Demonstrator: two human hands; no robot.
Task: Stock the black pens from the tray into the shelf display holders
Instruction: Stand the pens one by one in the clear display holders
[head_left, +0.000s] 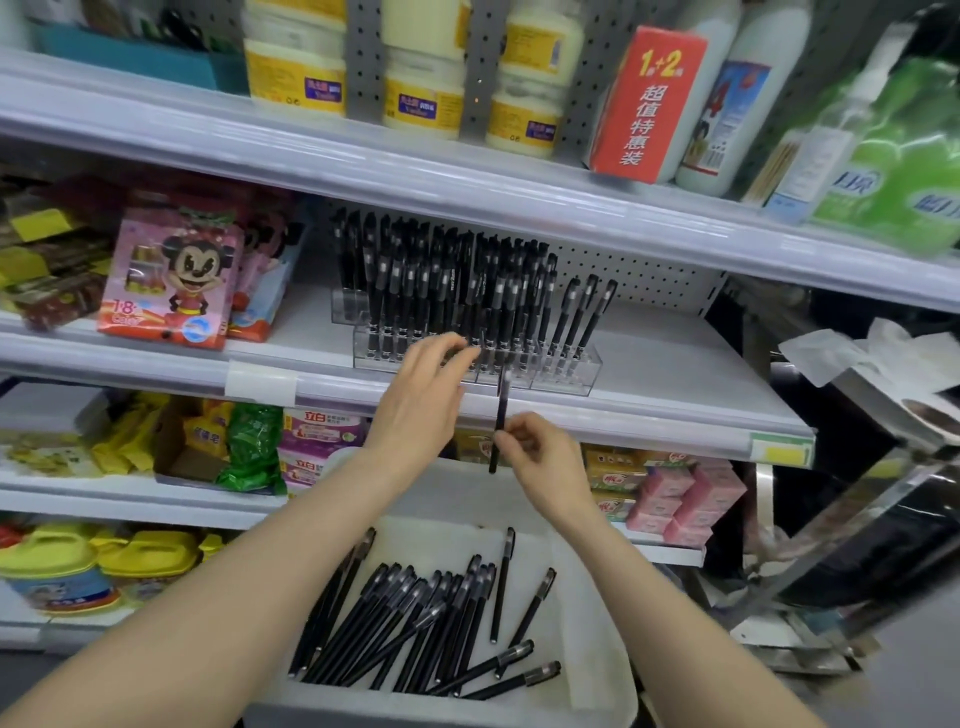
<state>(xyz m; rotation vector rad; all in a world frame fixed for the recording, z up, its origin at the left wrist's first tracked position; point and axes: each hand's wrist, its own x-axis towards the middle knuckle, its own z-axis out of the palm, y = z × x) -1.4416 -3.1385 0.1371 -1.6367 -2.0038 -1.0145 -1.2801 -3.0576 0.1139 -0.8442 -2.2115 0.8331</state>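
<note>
A: Where is the pen sitting?
B: The right hand (545, 462) is pinching one pen (502, 405) upright by its barrel, just near of the holder (571, 369). More are lying in the tray (597, 649).
A: Handling?
B: Probably light, stiff and slick, so I'd be gripping the barrel. The left hand (421, 395) is reaching into the holder; I cannot tell if it is grasping anything.

Slim black capped pens (415, 623) heaped loosely in shallow white plastic tray (597, 639), clear acrylic tiered display holders (576, 371) on middle shelf (675, 374), densely filled with upright stocked pens (441, 280), right slots sparse, single black pen (500, 415) near-vertical before shelf edge
</note>
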